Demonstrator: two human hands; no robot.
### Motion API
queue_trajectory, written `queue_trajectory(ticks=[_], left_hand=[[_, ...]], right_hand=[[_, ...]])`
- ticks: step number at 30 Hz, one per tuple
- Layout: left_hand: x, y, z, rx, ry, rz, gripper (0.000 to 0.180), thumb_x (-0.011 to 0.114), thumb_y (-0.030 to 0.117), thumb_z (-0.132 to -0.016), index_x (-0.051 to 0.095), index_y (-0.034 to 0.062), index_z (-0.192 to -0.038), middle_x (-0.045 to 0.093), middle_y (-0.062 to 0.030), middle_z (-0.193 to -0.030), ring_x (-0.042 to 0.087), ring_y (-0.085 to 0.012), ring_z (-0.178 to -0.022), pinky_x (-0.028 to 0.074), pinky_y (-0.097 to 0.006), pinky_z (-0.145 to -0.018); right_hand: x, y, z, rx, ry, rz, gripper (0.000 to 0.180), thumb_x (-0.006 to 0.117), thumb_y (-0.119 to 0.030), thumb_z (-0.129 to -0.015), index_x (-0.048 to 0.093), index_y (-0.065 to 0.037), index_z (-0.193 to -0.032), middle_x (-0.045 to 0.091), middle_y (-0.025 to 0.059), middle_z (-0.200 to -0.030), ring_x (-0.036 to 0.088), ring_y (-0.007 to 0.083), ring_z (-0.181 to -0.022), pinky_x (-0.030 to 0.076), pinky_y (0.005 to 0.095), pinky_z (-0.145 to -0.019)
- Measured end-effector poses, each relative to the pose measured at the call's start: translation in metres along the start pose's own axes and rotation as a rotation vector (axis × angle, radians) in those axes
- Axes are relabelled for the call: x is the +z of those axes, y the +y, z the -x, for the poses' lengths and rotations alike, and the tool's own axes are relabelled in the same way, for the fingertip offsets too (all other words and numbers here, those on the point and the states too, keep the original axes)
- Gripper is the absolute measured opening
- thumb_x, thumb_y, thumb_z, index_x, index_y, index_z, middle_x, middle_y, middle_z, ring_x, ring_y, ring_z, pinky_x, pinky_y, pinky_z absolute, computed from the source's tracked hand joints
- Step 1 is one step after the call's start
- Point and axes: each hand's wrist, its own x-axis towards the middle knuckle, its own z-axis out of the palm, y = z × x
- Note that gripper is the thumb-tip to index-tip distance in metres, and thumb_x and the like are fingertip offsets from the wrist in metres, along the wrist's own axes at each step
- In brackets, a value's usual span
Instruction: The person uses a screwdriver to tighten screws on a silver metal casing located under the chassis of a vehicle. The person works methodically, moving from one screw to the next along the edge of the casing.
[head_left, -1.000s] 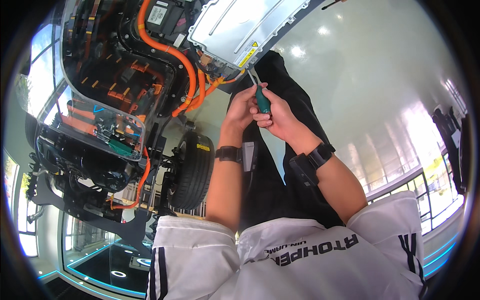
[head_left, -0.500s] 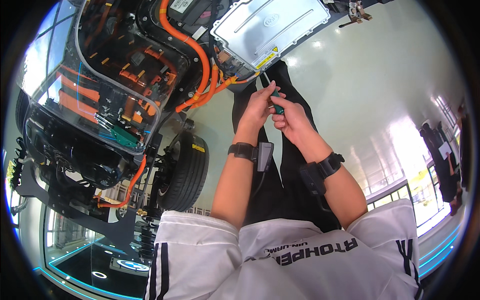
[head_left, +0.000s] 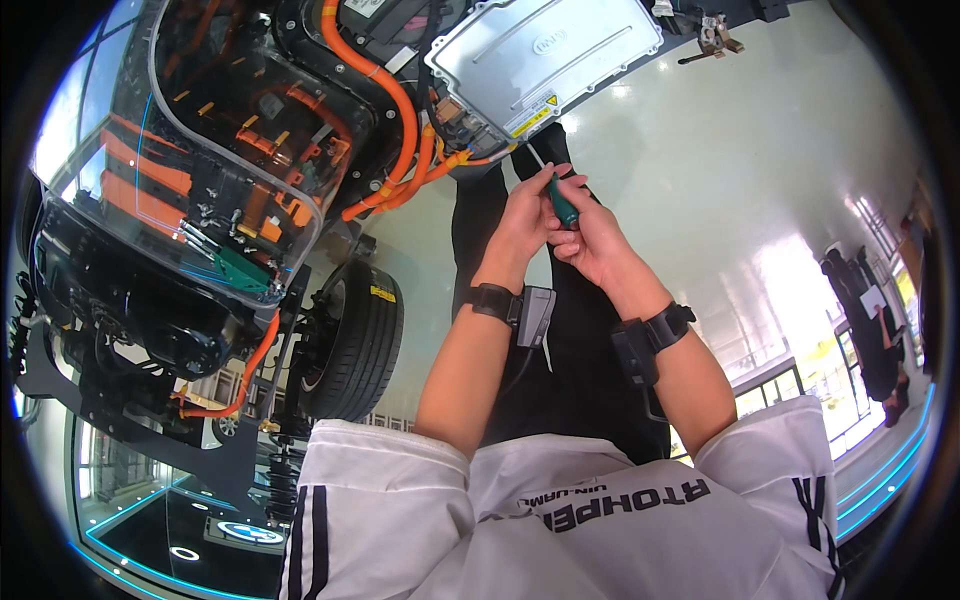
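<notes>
Both of my hands meet around a screwdriver [head_left: 563, 203] with a green handle. Its thin metal shaft points up to the lower edge of a silver, ribbed metal box [head_left: 585, 45]; whether the tip touches a screw is too small to tell. My left hand [head_left: 522, 217] is closed around the front of the handle, near the shaft. From the other side, my right hand [head_left: 592, 238] grips the handle, thumb along it and fingers curled beneath. Beside the box's lower left corner, orange cables [head_left: 412, 185] run into connectors.
A clear cover [head_left: 165, 225] lies over orange and black parts at the left. On it rests a green holder [head_left: 243, 272] with several metal-shafted tools. A tyre [head_left: 362, 345] stands below. A metal bracket [head_left: 718, 38] juts out at upper right. Another person [head_left: 868, 320] is at far right.
My right hand has shifted its grip, so more of the green handle shows. Both hands have moved slightly right. The view has shifted a little.
</notes>
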Motion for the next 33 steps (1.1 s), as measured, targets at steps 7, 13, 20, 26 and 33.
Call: queue_trajectory(ticks=[7, 13, 20, 26, 33], left_hand=[[0.0, 0.011, 0.0, -0.093, 0.014, -0.026, 0.04, 0.053, 0.033, -0.095, 0.052, -0.0007, -0.114, 0.065, -0.0142, -0.096, 0.062, -0.0242, -0.086, 0.053, -0.035, -0.075], [-0.015, 0.013, -0.007, -0.039, 0.103, -0.432, 0.04, 0.051, 0.034, -0.096, 0.052, -0.0008, -0.115, 0.063, -0.0137, -0.091, 0.062, -0.0203, -0.074, 0.051, -0.027, -0.058], [-0.014, 0.018, 0.004, -0.037, 0.047, -0.301, 0.04, 0.053, 0.034, -0.095, 0.053, -0.0008, -0.114, 0.061, -0.013, -0.09, 0.061, -0.0178, -0.071, 0.048, -0.023, -0.055], [-0.007, 0.01, 0.007, -0.005, 0.016, -0.068, 0.037, 0.055, 0.031, -0.094, 0.053, -0.0012, -0.112, 0.061, -0.0129, -0.093, 0.06, -0.0174, -0.071, 0.049, -0.028, -0.059], [-0.026, 0.003, -0.002, -0.03, -0.048, -0.066, 0.038, 0.056, 0.035, -0.094, 0.054, 0.0022, -0.112, 0.061, -0.0089, -0.095, 0.062, -0.0225, -0.084, 0.053, -0.034, -0.071]], right_hand=[[0.008, 0.009, -0.003, -0.012, 0.018, -0.063, 0.03, 0.047, -0.035, -0.096, 0.051, -0.007, -0.087, 0.048, 0.0, -0.07, 0.037, 0.0046, -0.049, 0.026, 0.0167, -0.039], [0.021, 0.01, 0.0, -0.081, 0.165, 0.078, 0.032, 0.043, -0.036, -0.097, 0.052, -0.007, -0.088, 0.048, 0.0009, -0.071, 0.037, 0.005, -0.049, 0.026, 0.0172, -0.039], [0.014, 0.007, -0.001, -0.05, 0.117, 0.08, 0.03, 0.045, -0.034, -0.097, 0.052, -0.007, -0.088, 0.049, 0.002, -0.071, 0.038, 0.0063, -0.048, 0.027, 0.0181, -0.039], [0.013, 0.014, 0.003, -0.056, 0.113, -0.06, 0.028, 0.051, -0.033, -0.095, 0.053, -0.006, -0.086, 0.05, 0.0017, -0.071, 0.038, 0.0061, -0.049, 0.026, 0.0173, -0.039], [0.014, 0.014, 0.007, -0.025, 0.108, -0.07, 0.024, 0.054, -0.03, -0.094, 0.053, -0.007, -0.086, 0.051, 0.002, -0.072, 0.038, 0.0051, -0.049, 0.027, 0.0164, -0.04]])
